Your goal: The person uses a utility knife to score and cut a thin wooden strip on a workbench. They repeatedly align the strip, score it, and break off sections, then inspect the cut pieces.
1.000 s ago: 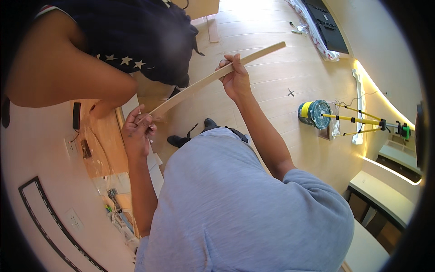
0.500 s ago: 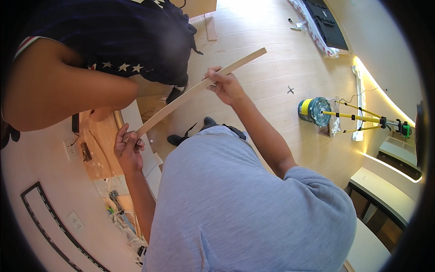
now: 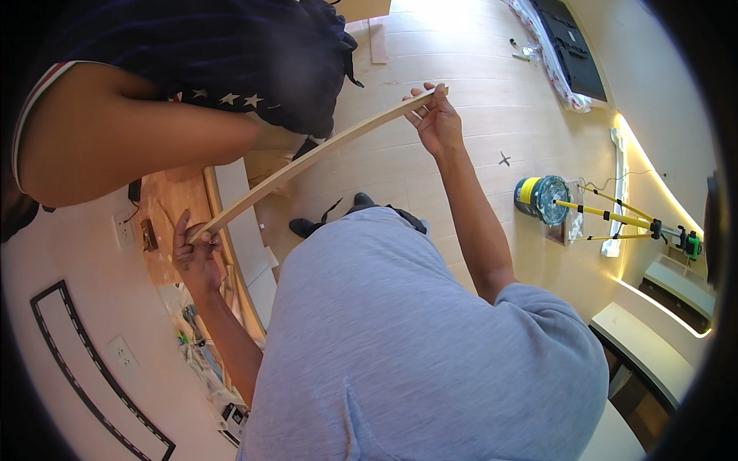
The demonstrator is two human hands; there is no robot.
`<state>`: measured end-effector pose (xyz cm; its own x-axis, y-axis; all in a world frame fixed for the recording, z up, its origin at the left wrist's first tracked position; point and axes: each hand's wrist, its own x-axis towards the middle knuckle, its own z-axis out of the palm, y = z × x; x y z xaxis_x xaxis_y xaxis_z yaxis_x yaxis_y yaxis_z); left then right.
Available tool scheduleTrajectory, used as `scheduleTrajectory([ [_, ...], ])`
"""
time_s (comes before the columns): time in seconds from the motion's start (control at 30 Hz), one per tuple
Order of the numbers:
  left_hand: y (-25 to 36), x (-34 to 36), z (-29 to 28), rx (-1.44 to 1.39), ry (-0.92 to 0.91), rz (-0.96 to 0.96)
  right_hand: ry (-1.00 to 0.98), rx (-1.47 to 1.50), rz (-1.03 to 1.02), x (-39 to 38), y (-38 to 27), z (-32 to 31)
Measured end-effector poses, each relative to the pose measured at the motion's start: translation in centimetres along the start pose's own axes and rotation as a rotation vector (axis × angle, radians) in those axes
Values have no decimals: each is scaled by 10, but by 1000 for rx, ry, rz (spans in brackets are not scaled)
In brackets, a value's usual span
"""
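Note:
A long, thin wooden strip [image 3: 307, 160] stretches slantwise between my two hands, its far end higher to the right. My left hand [image 3: 197, 257] grips its near left end, thumb over the wood. Close to the opposite end, my right hand [image 3: 437, 125] holds the strip between thumb and fingers. The middle of the strip passes beside a co-worker's dark clothing with white stars [image 3: 254, 69]. Below the strip's left end lies a wooden work surface [image 3: 175, 201] along the wall.
The co-worker's bare arm [image 3: 146, 146] fills the upper left. On the wood floor at right stand a paint-splashed bucket [image 3: 542, 198] and a yellow tripod [image 3: 615, 215] with a green device. A black wall bracket [image 3: 73, 361] is at lower left; a dark flat panel [image 3: 570, 50] lies far right.
My right hand has slid outward along the strip to near its far end. My left hand has moved slightly left and down, still holding the other end.

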<state>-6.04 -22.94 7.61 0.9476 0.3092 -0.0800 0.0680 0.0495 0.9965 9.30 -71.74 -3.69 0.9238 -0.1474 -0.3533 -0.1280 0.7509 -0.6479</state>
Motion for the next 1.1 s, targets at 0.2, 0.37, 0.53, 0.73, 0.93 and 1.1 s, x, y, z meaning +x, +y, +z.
scheduleTrajectory([
  [0.2,4,-14,-37,-125,82,24,-67,-48,70,-6,3,4],
  [0.37,9,-32,-60,-189,228,84,-330,18,102,-17,15,16],
  [0.53,13,-47,-77,-192,414,75,-462,-48,124,-18,19,24],
  [0.73,13,-64,-94,-197,500,146,-563,-156,111,-23,16,42],
  [0.93,3,-75,-117,-199,533,202,-682,-149,63,-38,11,72],
  [1.1,-10,-78,-134,-222,560,230,-806,-114,11,-45,12,84],
])
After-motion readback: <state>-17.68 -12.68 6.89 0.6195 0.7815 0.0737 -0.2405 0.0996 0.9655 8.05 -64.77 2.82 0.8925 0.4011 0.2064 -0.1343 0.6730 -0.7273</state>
